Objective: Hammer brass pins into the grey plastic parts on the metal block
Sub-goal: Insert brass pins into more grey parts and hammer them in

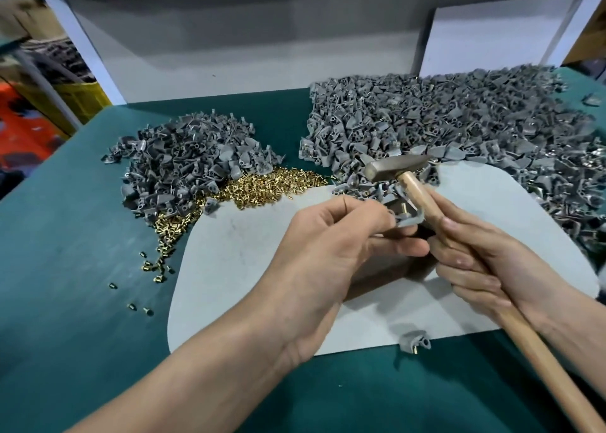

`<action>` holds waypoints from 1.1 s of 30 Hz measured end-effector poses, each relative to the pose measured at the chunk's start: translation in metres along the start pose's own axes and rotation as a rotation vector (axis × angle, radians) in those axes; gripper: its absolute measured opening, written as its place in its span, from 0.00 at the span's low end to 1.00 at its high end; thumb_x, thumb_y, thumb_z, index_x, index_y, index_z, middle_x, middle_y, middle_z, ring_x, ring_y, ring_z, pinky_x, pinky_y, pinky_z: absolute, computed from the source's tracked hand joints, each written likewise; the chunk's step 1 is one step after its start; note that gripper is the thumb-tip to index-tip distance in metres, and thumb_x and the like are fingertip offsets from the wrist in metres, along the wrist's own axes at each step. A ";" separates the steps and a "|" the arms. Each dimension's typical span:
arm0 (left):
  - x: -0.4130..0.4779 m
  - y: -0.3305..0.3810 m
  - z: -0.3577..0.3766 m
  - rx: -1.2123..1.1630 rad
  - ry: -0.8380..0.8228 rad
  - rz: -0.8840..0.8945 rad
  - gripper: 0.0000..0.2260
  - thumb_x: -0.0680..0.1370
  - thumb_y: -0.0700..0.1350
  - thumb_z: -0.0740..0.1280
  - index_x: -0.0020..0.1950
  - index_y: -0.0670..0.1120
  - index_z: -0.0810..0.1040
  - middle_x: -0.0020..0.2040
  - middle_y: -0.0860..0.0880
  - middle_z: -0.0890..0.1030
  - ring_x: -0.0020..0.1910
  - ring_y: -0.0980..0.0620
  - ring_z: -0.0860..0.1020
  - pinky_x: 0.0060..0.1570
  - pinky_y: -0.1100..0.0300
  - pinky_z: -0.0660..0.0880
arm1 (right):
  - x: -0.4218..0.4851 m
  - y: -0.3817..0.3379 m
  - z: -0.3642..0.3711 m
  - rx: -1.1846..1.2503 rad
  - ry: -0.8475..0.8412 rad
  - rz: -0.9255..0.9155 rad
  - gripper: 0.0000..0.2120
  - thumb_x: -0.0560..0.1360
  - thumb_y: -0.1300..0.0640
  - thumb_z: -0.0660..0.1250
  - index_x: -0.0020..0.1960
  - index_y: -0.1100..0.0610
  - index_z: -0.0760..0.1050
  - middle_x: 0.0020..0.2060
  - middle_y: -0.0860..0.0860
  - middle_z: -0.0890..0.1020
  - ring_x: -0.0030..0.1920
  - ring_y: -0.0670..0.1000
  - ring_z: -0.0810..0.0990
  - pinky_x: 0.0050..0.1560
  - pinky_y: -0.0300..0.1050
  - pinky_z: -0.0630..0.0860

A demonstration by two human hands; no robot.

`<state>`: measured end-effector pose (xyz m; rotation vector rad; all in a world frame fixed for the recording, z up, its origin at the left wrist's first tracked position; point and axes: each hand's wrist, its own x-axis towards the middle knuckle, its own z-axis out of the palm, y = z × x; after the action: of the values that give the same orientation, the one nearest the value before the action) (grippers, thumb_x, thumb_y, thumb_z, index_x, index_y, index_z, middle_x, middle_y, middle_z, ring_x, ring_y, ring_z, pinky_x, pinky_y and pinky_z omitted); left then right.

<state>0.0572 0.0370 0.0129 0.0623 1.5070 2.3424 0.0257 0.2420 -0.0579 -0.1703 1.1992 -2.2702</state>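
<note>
Yr L hand [331, 249] pinched grey plastic part [408, 220] on metal block [396, 268], brass pin [404, 208] upright; R hand [475, 255] gripped hammer [396, 167], raised. Risk: off-centre blow cld bend pin, strike yr L fingers [406, 250].

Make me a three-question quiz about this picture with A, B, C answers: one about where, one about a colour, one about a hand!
1. Where is the pin pile? A between the two grey piles; B in a cup; C in a box.
2. What colour is the table? A red; B teal; C yellow.
3. What is the right hand doing? A lying flat; B pointing; C gripping the hammer.
Answers: 1 A, grey parts heap on both sides of it. 2 B, teal shows round the mat. 3 C, its fingers wrap the handle.
</note>
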 end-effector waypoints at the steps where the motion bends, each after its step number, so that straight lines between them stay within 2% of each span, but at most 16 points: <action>1: 0.000 0.000 0.001 -0.029 0.010 -0.018 0.12 0.72 0.34 0.67 0.29 0.43 0.78 0.32 0.44 0.82 0.29 0.53 0.82 0.25 0.72 0.73 | 0.000 0.000 0.000 -0.002 0.005 -0.003 0.34 0.64 0.53 0.77 0.68 0.43 0.71 0.26 0.48 0.65 0.17 0.40 0.62 0.14 0.30 0.62; 3: 0.000 0.000 0.003 -0.069 0.010 -0.028 0.10 0.73 0.33 0.63 0.33 0.40 0.76 0.32 0.43 0.82 0.28 0.52 0.82 0.22 0.72 0.71 | 0.000 0.000 0.000 -0.011 0.014 -0.005 0.34 0.63 0.53 0.78 0.67 0.43 0.72 0.26 0.48 0.65 0.17 0.40 0.61 0.15 0.29 0.62; 6: 0.001 -0.003 0.005 -0.061 0.009 -0.023 0.06 0.73 0.33 0.63 0.37 0.39 0.75 0.32 0.43 0.83 0.31 0.52 0.83 0.30 0.70 0.76 | 0.000 0.000 0.000 -0.018 0.018 -0.011 0.34 0.62 0.52 0.79 0.66 0.43 0.72 0.25 0.48 0.65 0.17 0.41 0.61 0.15 0.30 0.62; 9: 0.000 -0.003 0.007 -0.051 0.014 -0.027 0.01 0.68 0.35 0.64 0.37 0.39 0.73 0.32 0.43 0.83 0.31 0.51 0.83 0.32 0.70 0.76 | 0.000 0.001 0.000 -0.016 0.019 -0.020 0.34 0.62 0.52 0.79 0.66 0.44 0.73 0.25 0.48 0.66 0.16 0.41 0.61 0.14 0.30 0.62; 13: 0.000 -0.003 0.007 -0.048 -0.022 -0.007 0.03 0.67 0.34 0.64 0.34 0.41 0.74 0.31 0.44 0.83 0.31 0.51 0.83 0.31 0.70 0.76 | 0.000 0.001 0.001 -0.012 0.021 -0.026 0.33 0.62 0.53 0.79 0.66 0.44 0.73 0.25 0.49 0.66 0.16 0.41 0.61 0.15 0.30 0.62; 16: 0.002 -0.005 0.005 -0.039 -0.048 0.002 0.09 0.71 0.31 0.65 0.33 0.42 0.76 0.32 0.44 0.83 0.33 0.50 0.84 0.33 0.69 0.77 | 0.000 0.001 0.002 -0.003 0.018 -0.014 0.32 0.62 0.53 0.79 0.65 0.45 0.74 0.25 0.49 0.66 0.16 0.41 0.61 0.15 0.30 0.63; 18: 0.005 -0.006 0.004 -0.022 -0.047 0.025 0.11 0.70 0.34 0.67 0.30 0.46 0.78 0.31 0.47 0.83 0.35 0.50 0.84 0.34 0.70 0.77 | -0.001 0.000 0.004 -0.004 0.027 -0.005 0.31 0.64 0.53 0.77 0.65 0.45 0.74 0.25 0.49 0.66 0.16 0.41 0.61 0.15 0.30 0.63; 19: 0.008 -0.010 0.001 0.076 -0.020 0.081 0.09 0.69 0.37 0.67 0.31 0.48 0.78 0.31 0.49 0.83 0.38 0.51 0.85 0.36 0.71 0.76 | -0.002 -0.001 0.006 -0.016 0.041 -0.004 0.30 0.65 0.54 0.75 0.66 0.44 0.73 0.25 0.49 0.65 0.17 0.41 0.60 0.15 0.30 0.62; 21: 0.020 -0.023 -0.013 0.500 0.132 0.294 0.05 0.69 0.43 0.71 0.36 0.50 0.77 0.34 0.53 0.84 0.41 0.56 0.84 0.41 0.71 0.76 | -0.004 -0.005 0.014 -0.092 0.103 -0.011 0.27 0.68 0.55 0.69 0.66 0.42 0.73 0.25 0.50 0.64 0.17 0.42 0.59 0.17 0.30 0.63; 23: 0.033 -0.034 -0.031 0.902 0.289 0.492 0.05 0.71 0.40 0.71 0.40 0.48 0.76 0.39 0.53 0.83 0.41 0.60 0.81 0.47 0.68 0.76 | -0.008 -0.008 0.025 -0.287 0.197 -0.035 0.25 0.70 0.54 0.66 0.65 0.38 0.73 0.26 0.52 0.63 0.18 0.45 0.57 0.20 0.31 0.63; 25: 0.040 -0.043 -0.045 1.080 0.345 0.576 0.05 0.71 0.35 0.71 0.41 0.43 0.77 0.39 0.51 0.81 0.40 0.58 0.78 0.53 0.63 0.75 | -0.016 -0.010 0.036 -0.595 0.295 -0.084 0.24 0.74 0.56 0.64 0.63 0.31 0.70 0.25 0.51 0.63 0.20 0.47 0.57 0.22 0.32 0.63; 26: 0.042 -0.047 -0.049 1.112 0.351 0.605 0.06 0.70 0.34 0.71 0.41 0.42 0.77 0.39 0.51 0.80 0.40 0.56 0.77 0.52 0.62 0.75 | -0.022 -0.011 0.041 -0.789 0.336 -0.131 0.25 0.77 0.56 0.63 0.63 0.27 0.67 0.24 0.50 0.63 0.20 0.47 0.57 0.21 0.32 0.61; 28: 0.046 -0.052 -0.051 1.151 0.337 0.652 0.07 0.68 0.33 0.72 0.41 0.42 0.77 0.39 0.50 0.79 0.39 0.56 0.75 0.43 0.65 0.73 | -0.034 -0.013 0.050 -1.277 0.373 -0.257 0.26 0.78 0.51 0.59 0.67 0.25 0.59 0.21 0.51 0.67 0.18 0.47 0.58 0.17 0.35 0.60; 30: 0.047 -0.054 -0.049 1.162 0.330 0.659 0.08 0.66 0.33 0.72 0.41 0.42 0.77 0.39 0.51 0.79 0.39 0.56 0.75 0.39 0.66 0.71 | -0.040 -0.016 0.062 -1.654 0.346 -0.285 0.25 0.78 0.44 0.54 0.72 0.29 0.52 0.25 0.51 0.78 0.19 0.50 0.64 0.20 0.41 0.68; 31: 0.048 -0.054 -0.048 1.150 0.338 0.653 0.08 0.66 0.33 0.71 0.41 0.43 0.77 0.38 0.51 0.79 0.38 0.56 0.75 0.39 0.66 0.71 | -0.041 -0.017 0.066 -1.737 0.339 -0.285 0.27 0.76 0.43 0.51 0.73 0.31 0.50 0.26 0.49 0.80 0.21 0.49 0.66 0.22 0.40 0.68; 33: 0.049 -0.054 -0.048 1.112 0.351 0.641 0.07 0.66 0.33 0.72 0.40 0.42 0.78 0.38 0.51 0.79 0.38 0.55 0.75 0.39 0.65 0.72 | -0.042 -0.018 0.072 -1.789 0.340 -0.320 0.29 0.75 0.45 0.52 0.75 0.35 0.52 0.19 0.45 0.71 0.22 0.47 0.64 0.23 0.35 0.67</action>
<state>0.0154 0.0308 -0.0635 0.4796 3.1515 1.5714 0.0792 0.2200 0.0047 -0.6302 3.1298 -0.6955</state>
